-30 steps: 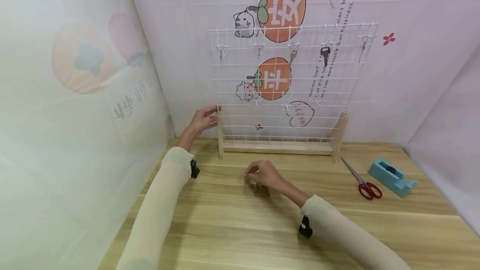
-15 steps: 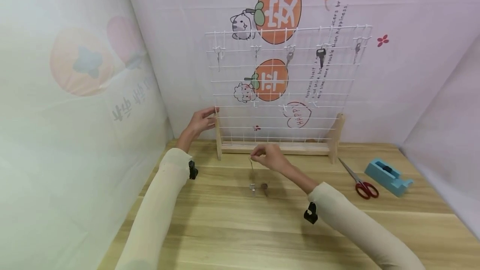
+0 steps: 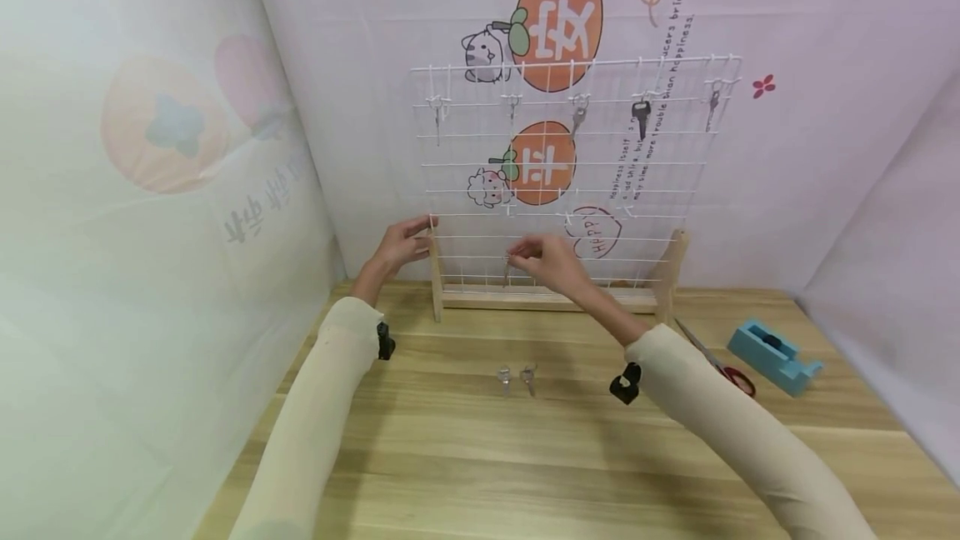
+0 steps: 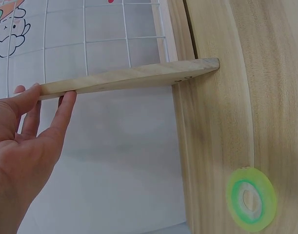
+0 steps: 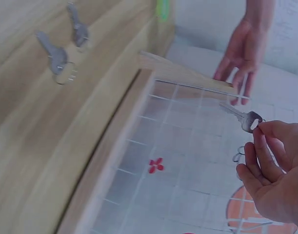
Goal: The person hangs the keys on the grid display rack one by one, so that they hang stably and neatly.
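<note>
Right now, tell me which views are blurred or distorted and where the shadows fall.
Head view: sharp, evenly lit, wide-angle bending of the table edges; soft shadows beside the two keys on the table. Left wrist view: crisp, the left hand on the rack's wooden post, table edge curved. Right wrist view: blurred throughout, the key pinched by the right hand still readable.

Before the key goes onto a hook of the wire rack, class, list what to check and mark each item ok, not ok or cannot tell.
1. Key pinched firmly by the right hand: ok.
2. Left hand steadying the rack's wooden post: ok.
3. Free hook on the middle row of the wire rack: ok, several hang bare.
4. Key's ring open enough for the hook: cannot tell.
5. Two spare keys lying on the table, out of the way: ok.
</note>
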`<control>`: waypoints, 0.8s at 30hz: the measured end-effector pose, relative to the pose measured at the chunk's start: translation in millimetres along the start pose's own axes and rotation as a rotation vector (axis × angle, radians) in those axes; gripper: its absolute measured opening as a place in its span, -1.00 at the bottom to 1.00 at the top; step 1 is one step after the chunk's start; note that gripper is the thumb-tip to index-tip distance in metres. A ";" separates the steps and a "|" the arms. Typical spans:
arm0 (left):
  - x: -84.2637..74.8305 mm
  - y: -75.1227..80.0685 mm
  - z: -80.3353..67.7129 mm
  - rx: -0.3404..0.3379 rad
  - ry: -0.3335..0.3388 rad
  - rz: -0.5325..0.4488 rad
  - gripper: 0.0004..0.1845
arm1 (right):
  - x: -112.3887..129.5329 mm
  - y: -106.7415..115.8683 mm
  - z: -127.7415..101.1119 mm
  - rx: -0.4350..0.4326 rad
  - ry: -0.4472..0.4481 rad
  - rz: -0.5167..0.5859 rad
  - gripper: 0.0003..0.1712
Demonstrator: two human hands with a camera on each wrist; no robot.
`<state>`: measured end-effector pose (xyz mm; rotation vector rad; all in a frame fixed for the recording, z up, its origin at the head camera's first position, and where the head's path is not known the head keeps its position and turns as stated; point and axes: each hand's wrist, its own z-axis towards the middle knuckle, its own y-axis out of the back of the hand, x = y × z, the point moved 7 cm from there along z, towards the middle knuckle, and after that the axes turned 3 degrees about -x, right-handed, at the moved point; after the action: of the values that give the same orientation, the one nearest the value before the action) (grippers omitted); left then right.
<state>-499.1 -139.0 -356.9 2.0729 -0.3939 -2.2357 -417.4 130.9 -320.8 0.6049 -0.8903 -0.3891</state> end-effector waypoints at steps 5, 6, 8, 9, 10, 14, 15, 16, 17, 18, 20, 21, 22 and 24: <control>-0.2 0.2 -0.5 0.000 0.006 -0.006 -0.45 | 11.4 13.6 13.9 -0.054 0.031 0.002 -0.85; -0.2 0.2 -0.5 -0.002 0.008 -0.009 -0.45 | 12.9 15.7 16.3 -0.064 0.032 0.003 -0.85; -0.5 -0.1 -0.1 -0.003 0.010 -0.010 -0.46 | 15.1 20.0 20.8 -0.085 0.037 0.000 -0.83; -0.5 -0.2 0.3 -0.003 0.010 -0.012 -0.46 | 15.9 22.1 22.9 -0.096 0.039 -0.004 -0.83; 0.0 -0.1 0.7 -0.005 0.010 -0.013 -0.46 | 16.5 23.6 25.0 -0.106 0.036 -0.006 -0.83; 1.2 -0.4 2.3 0.000 0.002 -0.010 -0.45 | 16.1 29.5 32.3 -0.153 0.029 -0.040 -0.83; 1.3 -0.5 2.3 0.000 0.001 -0.008 -0.45 | 15.6 30.6 33.8 -0.163 0.022 -0.044 -0.84; 1.2 -0.6 2.4 0.001 -0.002 -0.005 -0.45 | 15.2 31.5 35.3 -0.173 0.017 -0.048 -0.84; 1.1 -0.6 2.3 0.001 -0.003 -0.001 -0.45 | 14.7 32.1 36.9 -0.181 0.012 -0.053 -0.84; 1.2 -0.6 2.3 -0.002 -0.002 0.002 -0.45 | 14.1 32.3 38.1 -0.187 0.006 -0.053 -0.84; 1.0 -0.4 2.0 -0.005 0.000 0.007 -0.46 | 13.5 32.3 40.5 -0.194 -0.005 -0.048 -0.84; 0.9 -0.4 1.8 -0.006 0.002 0.007 -0.46 | 13.4 32.1 41.3 -0.197 -0.010 -0.046 -0.85; 1.0 -0.2 1.9 -0.007 0.003 0.007 -0.46 | 13.4 31.8 42.3 -0.197 -0.014 -0.045 -0.85; 1.1 0.2 2.1 -0.007 0.005 0.002 -0.45 | 13.4 31.1 43.8 -0.197 -0.023 -0.046 -0.85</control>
<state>-501.4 -139.2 -357.8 2.0734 -0.3871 -2.2276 -443.2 133.1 -271.9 0.4404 -0.8495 -0.5196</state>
